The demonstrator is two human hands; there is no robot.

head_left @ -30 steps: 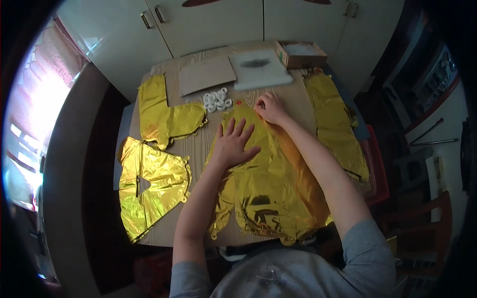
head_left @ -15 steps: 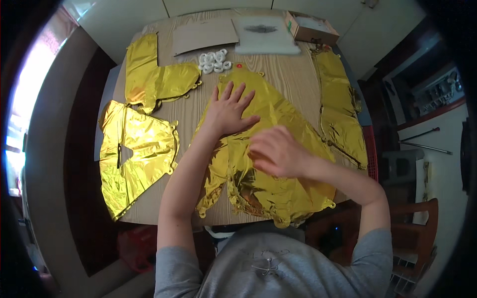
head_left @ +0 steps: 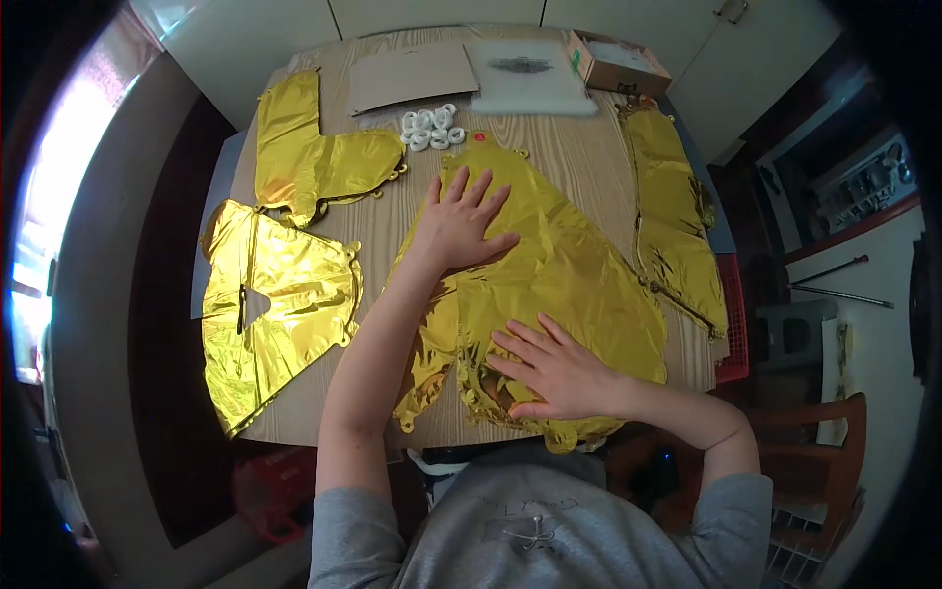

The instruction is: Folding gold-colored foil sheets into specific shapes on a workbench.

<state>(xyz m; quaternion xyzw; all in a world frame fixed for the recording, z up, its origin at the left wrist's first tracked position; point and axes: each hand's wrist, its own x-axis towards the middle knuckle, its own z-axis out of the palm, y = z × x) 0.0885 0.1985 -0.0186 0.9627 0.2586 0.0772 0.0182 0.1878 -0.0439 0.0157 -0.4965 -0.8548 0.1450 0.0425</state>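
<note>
Both hands lie flat, fingers spread, gripping nothing: the left hand (head_left: pixel 459 228) presses the upper part of a large crinkled gold foil balloon (head_left: pixel 579 280), the right hand (head_left: pixel 554 371) its near end. The balloon's long axis runs from the far table (head_left: pixel 579 147) middle toward the near edge, slanting right. Beyond the left hand sit small white rings (head_left: pixel 430 128).

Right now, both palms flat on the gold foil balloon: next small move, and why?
Probably slide the right hand outward toward the table's near edge while the left hand stays pinning the top. The gold foil balloon looks creased and bunched near the lower edge, beside and under the right hand, while the upper part under the left hand lies flatter.
</note>
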